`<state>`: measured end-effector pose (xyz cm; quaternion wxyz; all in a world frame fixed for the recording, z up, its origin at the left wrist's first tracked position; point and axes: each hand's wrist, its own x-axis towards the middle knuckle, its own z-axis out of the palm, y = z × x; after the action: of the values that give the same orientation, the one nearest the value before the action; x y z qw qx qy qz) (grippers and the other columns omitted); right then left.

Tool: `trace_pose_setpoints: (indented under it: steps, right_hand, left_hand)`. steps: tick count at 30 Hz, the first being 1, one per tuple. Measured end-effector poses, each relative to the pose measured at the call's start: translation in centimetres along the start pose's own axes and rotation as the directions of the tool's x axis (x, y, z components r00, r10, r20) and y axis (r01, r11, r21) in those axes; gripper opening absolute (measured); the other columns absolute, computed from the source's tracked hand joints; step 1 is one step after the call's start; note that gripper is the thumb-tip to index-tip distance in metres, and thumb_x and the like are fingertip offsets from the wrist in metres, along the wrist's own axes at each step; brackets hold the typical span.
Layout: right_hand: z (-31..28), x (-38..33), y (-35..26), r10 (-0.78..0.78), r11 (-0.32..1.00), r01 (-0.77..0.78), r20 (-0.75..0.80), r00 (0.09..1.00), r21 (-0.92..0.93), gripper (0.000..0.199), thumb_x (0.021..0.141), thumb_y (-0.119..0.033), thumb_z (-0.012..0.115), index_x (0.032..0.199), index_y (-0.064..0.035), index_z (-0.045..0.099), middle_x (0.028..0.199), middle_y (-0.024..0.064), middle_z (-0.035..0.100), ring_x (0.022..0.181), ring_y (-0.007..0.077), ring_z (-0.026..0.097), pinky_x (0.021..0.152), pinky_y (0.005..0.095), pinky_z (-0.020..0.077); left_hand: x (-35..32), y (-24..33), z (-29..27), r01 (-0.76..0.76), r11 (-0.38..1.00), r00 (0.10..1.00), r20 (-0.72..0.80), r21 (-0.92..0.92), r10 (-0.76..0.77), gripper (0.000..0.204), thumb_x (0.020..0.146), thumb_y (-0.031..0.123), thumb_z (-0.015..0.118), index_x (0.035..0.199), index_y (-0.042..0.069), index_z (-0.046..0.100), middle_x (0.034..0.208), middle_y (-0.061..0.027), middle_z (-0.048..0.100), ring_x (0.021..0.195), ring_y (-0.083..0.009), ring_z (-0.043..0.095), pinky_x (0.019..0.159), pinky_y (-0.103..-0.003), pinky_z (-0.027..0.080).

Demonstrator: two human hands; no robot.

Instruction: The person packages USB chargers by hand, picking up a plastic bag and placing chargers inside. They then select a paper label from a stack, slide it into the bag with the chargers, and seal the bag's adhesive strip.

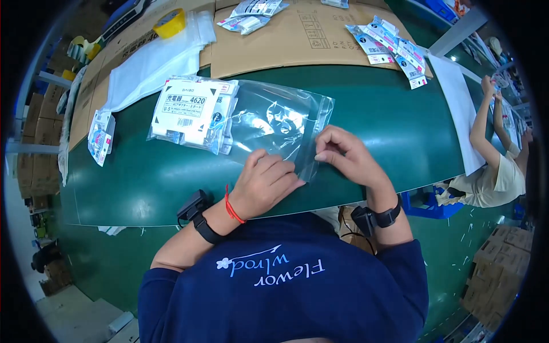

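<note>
Clear plastic bag (pixel 271 108), head view: the bag lies on the green table (pixel 394 137) before the person, its left part filled by a stack of packets (pixel 226 117) topped with a white label card (pixel 182 106), its right part slack film ending in a strip (pixel 323 114) across that end. The right hand (pixel 346 154) holds the edge of this end in a narrow pinch, thumb and forefinger close together. The left hand (pixel 266 180) rests at the lower edge near the same end, fingers curled; whether they grip film or merely press on it cannot be told, since the fingertips are partly hidden. Beyond the bag lie flattened cardboard (pixel 269 51) and a loose group of packets (pixel 389 46); a single packet (pixel 102 137) lies to its left. Likely faults follow from the film's slackness: an uneven pull between the two hands could crease the strip and leave it skewed; air held in the loose part could puff the bag; a slight loss of the right pinch could let the slippery edge spring away; and tilting the filled end upward could slide the stack toward the strip.
</note>
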<state>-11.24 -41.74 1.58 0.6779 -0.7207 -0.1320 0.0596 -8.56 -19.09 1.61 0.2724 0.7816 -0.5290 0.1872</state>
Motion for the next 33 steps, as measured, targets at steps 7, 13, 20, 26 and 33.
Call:
trace_pose_setpoints:
  steps: [7,13,20,26,33]
  right_hand:
    - [-0.9,1.1,-2.6,0.065,0.989,-0.040,0.174,0.983,-0.142,0.008,0.078,-0.004,0.070,0.085,-0.0041,0.066,0.088,0.0013,0.059,0.076,0.0093,0.052,0.065,0.0225,0.0410]
    - [0.2,1.4,-1.8,0.082,0.982,-0.033,0.259,0.962,-0.188,0.010,0.077,-0.006,0.072,0.085,-0.0041,0.067,0.088,0.0015,0.058,0.074,0.0101,0.053,0.064,0.0233,0.0416]
    - [0.1,1.7,-1.5,0.137,0.983,-0.076,0.385,0.913,-0.168,0.010,0.080,-0.008,0.070,0.084,-0.0030,0.063,0.086,0.0033,0.056,0.073,0.0135,0.054,0.064,0.0256,0.0435]
    - [-0.2,1.2,0.3,-0.029,1.000,0.029,0.044,0.999,-0.002,0.007,0.083,-0.004,0.064,0.083,-0.0022,0.057,0.086,0.0028,0.055,0.079,0.0115,0.050,0.070,0.0245,0.0415]
    - [-2.7,0.7,-1.4,-0.012,1.000,0.011,-0.038,0.999,-0.023,0.005,0.080,-0.003,0.066,0.082,-0.0034,0.061,0.088,0.0035,0.057,0.081,0.0121,0.052,0.070,0.0243,0.0404]
  left_hand:
    - [0.6,-0.2,0.0,0.031,1.000,0.999,-0.019,-0.001,-0.031,0.014,0.073,0.017,0.073,0.080,0.011,0.062,0.089,-0.0010,0.059,0.085,-0.0170,0.057,0.084,-0.034,0.038]
    - [0.2,-0.1,-0.1,0.014,1.000,0.999,-0.047,0.005,-0.014,0.013,0.071,0.017,0.072,0.079,0.012,0.063,0.088,-0.0003,0.059,0.083,-0.0162,0.057,0.084,-0.034,0.037]
    - [0.1,0.0,-0.2,0.013,1.000,0.999,-0.053,0.004,-0.013,0.013,0.071,0.017,0.073,0.078,0.013,0.062,0.088,-0.0001,0.060,0.082,-0.0163,0.057,0.085,-0.034,0.038]
    - [-0.4,0.2,-0.1,-0.010,0.999,0.999,-0.053,0.048,0.012,0.014,0.071,0.018,0.073,0.078,0.012,0.062,0.089,-0.0001,0.060,0.083,-0.0165,0.057,0.085,-0.034,0.038]
    - [-0.5,0.3,-0.2,-0.003,0.999,0.999,-0.042,0.043,0.004,0.016,0.071,0.019,0.074,0.080,0.012,0.062,0.089,0.0001,0.060,0.084,-0.0162,0.057,0.085,-0.034,0.038]
